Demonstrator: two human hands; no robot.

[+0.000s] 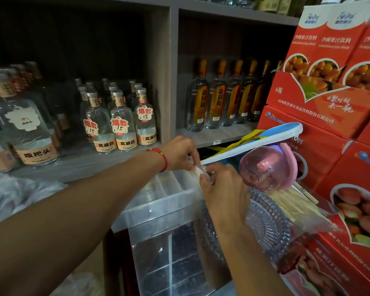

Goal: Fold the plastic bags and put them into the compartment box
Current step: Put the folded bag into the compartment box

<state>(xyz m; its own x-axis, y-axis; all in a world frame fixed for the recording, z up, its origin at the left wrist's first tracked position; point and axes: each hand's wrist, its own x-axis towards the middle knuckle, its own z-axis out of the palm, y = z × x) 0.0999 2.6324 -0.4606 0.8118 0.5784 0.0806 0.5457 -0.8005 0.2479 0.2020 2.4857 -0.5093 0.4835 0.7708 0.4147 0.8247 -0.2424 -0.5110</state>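
Note:
A clear compartment box (pixel 158 207) with thin dividers stands in the middle, on top of another clear bin. My left hand (pixel 179 153), with a red string at the wrist, and my right hand (pixel 221 189) meet over the box's far right corner. Both pinch a small folded clear plastic bag (pixel 198 171) between the fingertips, just above a compartment. Most of the bag is hidden by my fingers.
Shelves of liquor bottles (pixel 120 122) run behind the box. Red juice cartons (pixel 320 107) are stacked at the right. A pink and clear fan (pixel 267 167), a clear ribbed dish (pixel 265 218) and a bundle of sticks (pixel 293 201) lie close to my right hand. Loose plastic bags (pixel 15 193) are at the left.

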